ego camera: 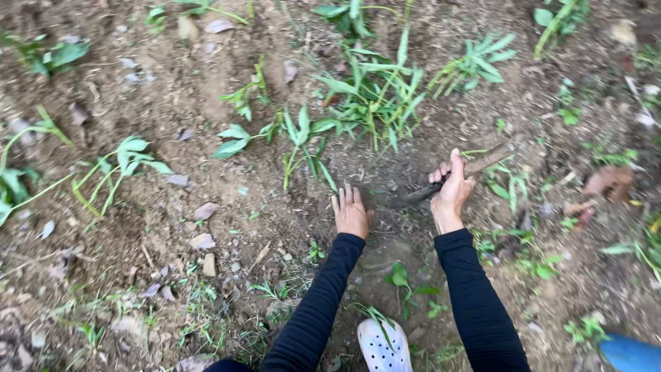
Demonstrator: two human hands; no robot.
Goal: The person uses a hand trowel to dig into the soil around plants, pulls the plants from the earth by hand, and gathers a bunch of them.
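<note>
My left hand [351, 213] lies flat on bare brown soil, fingers apart, holding nothing. It rests just below a clump of green leafy weeds [375, 96]. My right hand [451, 189] is closed around the wooden handle of a small digging tool [482, 162]. The tool's dark blade end [406, 200] points left and down into the soil between my two hands. Both arms wear black sleeves.
Green weeds grow at the left [117, 165] and upper right [475, 65]. Small stones [203, 241] and dry leaves [609, 180] lie scattered. My white perforated shoe [382, 348] is at the bottom. A blue object [630, 355] sits at the bottom right corner.
</note>
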